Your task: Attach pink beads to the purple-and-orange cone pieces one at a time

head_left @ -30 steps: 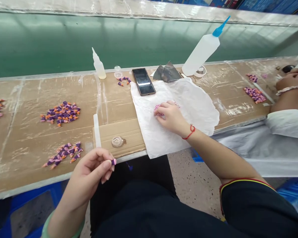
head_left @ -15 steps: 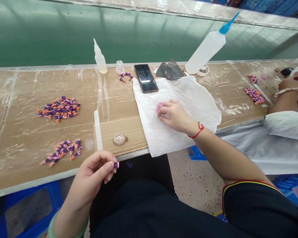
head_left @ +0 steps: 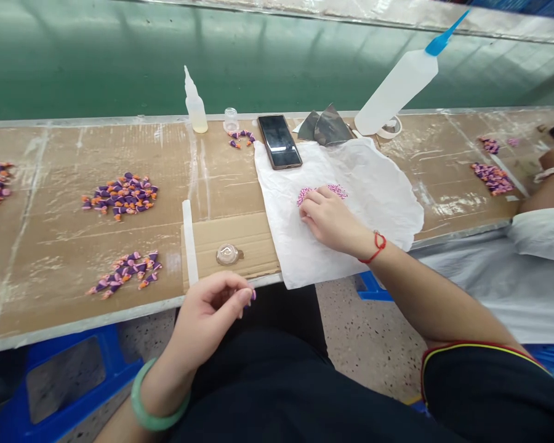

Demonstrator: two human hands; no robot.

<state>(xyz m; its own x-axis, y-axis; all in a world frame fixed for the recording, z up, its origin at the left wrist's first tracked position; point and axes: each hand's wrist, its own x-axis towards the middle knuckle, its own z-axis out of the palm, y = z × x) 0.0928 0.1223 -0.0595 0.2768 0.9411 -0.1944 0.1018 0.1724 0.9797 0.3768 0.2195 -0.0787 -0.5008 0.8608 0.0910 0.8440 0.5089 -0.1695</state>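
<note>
My left hand [head_left: 210, 317] is just off the table's front edge, thumb and fingers pinching a small purple piece [head_left: 253, 295] with a pink end, mostly covered by the fingertips. My right hand [head_left: 335, 224] rests at a small heap of tiny pink and white pieces [head_left: 336, 190], spread on a white sheet [head_left: 383, 178]. Its fingers are bunched together on the near edge of that heap; what they hold, if anything, is hidden. Near my left hand, a small round clear dish [head_left: 227, 253] sits on a cardboard piece [head_left: 263, 234].
Purple, pink and orange pieces lie in an upper pile [head_left: 127, 194] and a lower pile [head_left: 132, 271]. Behind are a small dropper bottle [head_left: 196, 111], a phone [head_left: 279, 141], a large tilted bottle [head_left: 399, 89] and a tape roll [head_left: 390, 128]. At right is a co-worker's arm [head_left: 545, 200].
My left hand has moved right and slightly up with the purple piece. My right hand stays at the heap, more of which now shows. The view has shifted a little to the left.
</note>
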